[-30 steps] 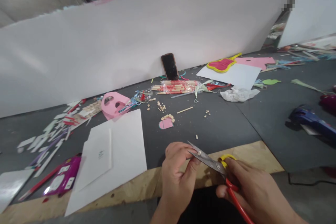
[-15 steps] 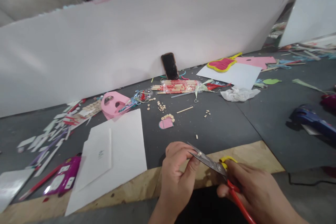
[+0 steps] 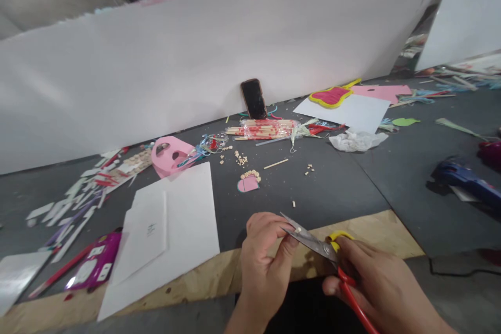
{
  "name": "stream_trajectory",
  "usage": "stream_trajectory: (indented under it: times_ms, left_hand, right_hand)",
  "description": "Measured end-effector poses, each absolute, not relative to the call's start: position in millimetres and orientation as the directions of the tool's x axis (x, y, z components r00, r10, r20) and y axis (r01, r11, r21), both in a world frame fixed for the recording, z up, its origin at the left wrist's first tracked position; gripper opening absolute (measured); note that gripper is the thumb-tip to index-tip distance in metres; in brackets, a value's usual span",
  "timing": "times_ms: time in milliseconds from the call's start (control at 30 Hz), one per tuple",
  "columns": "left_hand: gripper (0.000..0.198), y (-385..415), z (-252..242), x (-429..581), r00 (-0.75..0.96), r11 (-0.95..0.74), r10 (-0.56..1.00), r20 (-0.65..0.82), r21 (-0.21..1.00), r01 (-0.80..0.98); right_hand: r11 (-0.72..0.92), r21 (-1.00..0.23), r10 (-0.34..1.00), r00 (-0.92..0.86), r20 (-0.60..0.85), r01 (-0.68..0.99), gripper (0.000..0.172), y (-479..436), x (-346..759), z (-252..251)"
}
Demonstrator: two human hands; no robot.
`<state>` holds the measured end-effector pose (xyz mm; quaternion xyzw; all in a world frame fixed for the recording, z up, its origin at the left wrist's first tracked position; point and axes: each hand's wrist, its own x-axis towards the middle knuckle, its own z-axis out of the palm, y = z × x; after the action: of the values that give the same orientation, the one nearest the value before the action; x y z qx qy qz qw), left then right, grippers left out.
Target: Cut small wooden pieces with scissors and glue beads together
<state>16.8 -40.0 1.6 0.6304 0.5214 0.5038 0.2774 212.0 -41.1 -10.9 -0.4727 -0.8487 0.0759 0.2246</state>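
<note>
Left hand (image 3: pixel 266 266) — bead (image 3: pixel 298 230), right hand (image 3: pixel 376 287) — scissors (image 3: pixel 311 243)

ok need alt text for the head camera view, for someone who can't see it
A person's right hand grips red-and-yellow-handled scissors, and the left hand pinches the blades near a small pale piece. Beyond them, a dark work surface holds white paper sheets, a pink cutout and a phone propped against a white board.

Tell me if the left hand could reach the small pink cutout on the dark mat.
Probably yes: only bare dark mat lies between the left hand and the pink cutout, though its fingers are busy at the scissors blades.
</note>
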Motion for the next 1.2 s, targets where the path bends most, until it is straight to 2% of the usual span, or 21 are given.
stream_trajectory:
  times_ms: [233,400,633,767,933,1067,1200]
  left_hand:
    - [0.016,-39.0,1.1,17.0,-0.021,-0.326,0.937,0.349,0.895,0.304]
    - [0.018,-38.1,4.1,17.2,0.01,-0.309,0.946,0.325,0.887,0.345]
    - [0.014,-41.7,6.3,17.6,-0.028,-0.271,0.953,0.303,0.887,0.373]
    - [0.007,-42.5,3.5,16.5,-0.042,-0.279,0.947,0.317,0.883,0.377]
    - [0.009,-42.0,0.5,16.3,-0.032,-0.348,0.921,0.387,0.858,0.378]
    - [0.011,-40.8,1.2,15.5,-0.011,-0.382,0.911,0.412,0.854,0.352]
    - [0.012,-40.4,2.7,14.5,0.003,-0.378,0.915,0.404,0.854,0.357]
  right_hand:
    - [0.568,-0.329,0.819,-0.477,0.32,0.754,0.038,-41.9,213.7,-7.5]
    - [0.548,-0.315,0.83,-0.458,0.319,0.775,0.04,-43.0,214.2,-11.7]
    - [0.559,-0.392,0.827,-0.464,0.316,0.731,0.036,-45.8,212.4,-10.9]
    - [0.574,-0.348,0.814,-0.468,0.344,0.741,0.036,-46.2,212.4,-10.3]
    - [0.585,-0.296,0.801,-0.481,0.356,0.755,0.033,-44.3,213.2,-9.6]
    - [0.589,-0.287,0.8,-0.496,0.338,0.755,0.04,-44.2,213.7,-8.7]
    - [0.569,-0.306,0.817,-0.483,0.314,0.763,0.037,-44.6,214.3,-9.9]
